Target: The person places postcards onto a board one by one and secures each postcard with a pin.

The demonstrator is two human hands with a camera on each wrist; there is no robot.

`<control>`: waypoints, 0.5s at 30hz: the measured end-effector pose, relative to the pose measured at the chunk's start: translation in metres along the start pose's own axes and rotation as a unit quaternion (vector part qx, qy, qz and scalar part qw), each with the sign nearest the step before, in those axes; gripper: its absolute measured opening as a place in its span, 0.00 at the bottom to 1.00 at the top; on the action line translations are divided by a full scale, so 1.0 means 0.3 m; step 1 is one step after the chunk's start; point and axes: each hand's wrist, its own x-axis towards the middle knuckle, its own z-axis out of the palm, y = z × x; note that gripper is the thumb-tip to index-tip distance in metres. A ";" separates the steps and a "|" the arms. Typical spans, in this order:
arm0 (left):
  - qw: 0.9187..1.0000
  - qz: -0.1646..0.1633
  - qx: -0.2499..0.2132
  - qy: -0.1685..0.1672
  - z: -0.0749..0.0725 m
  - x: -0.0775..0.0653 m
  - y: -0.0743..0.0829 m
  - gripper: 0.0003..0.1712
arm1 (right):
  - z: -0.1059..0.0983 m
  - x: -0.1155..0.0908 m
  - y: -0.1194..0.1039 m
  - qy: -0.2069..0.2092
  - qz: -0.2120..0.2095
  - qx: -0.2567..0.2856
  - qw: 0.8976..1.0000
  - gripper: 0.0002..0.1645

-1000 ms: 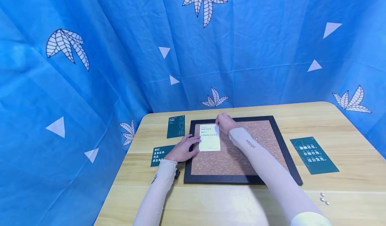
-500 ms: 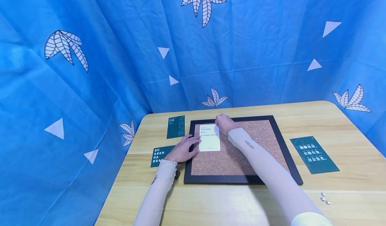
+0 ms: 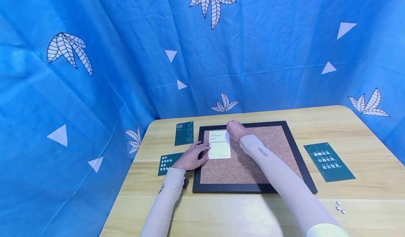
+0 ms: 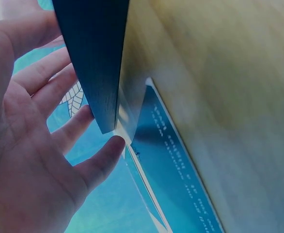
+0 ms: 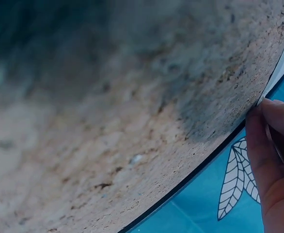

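Observation:
A pale cream card (image 3: 219, 149) with printed lines lies on the upper left of a black-framed cork board (image 3: 253, 166). My left hand (image 3: 191, 157) reaches over the frame's left side, fingers spread and slightly bent, with fingertips at the card's left edge. In the left wrist view, the fingers (image 4: 59, 92) of that hand reach past the dark frame edge (image 4: 96, 53). My right hand (image 3: 236, 129) is at the card's top right corner, thumb and curled forefinger (image 5: 260, 150) pinched together there. I cannot tell whether a small pin is hidden between them.
Green printed cards lie left of the board: one upper left (image 3: 184, 133), another lower left (image 3: 169, 163) partly under my left arm. A third green card (image 3: 329, 162) lies to the right. Three small silvery pieces (image 3: 338, 208) sit nearer the front right. A blue curtain (image 3: 202, 61) hangs behind the table.
Both hands stay at the card's edges, and the card and board keep their places. Only a slight shift of the head view shows.

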 end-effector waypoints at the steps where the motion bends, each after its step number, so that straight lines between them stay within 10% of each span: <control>1: 1.000 0.001 0.001 0.000 0.001 0.000 0.000 0.30 | 0.000 -0.001 0.002 -0.001 0.000 0.000 1.000 0.26; 15: 1.000 0.000 0.003 -0.003 0.003 0.001 0.000 0.31 | 0.007 -0.022 0.005 0.023 -0.011 -0.015 1.000 0.20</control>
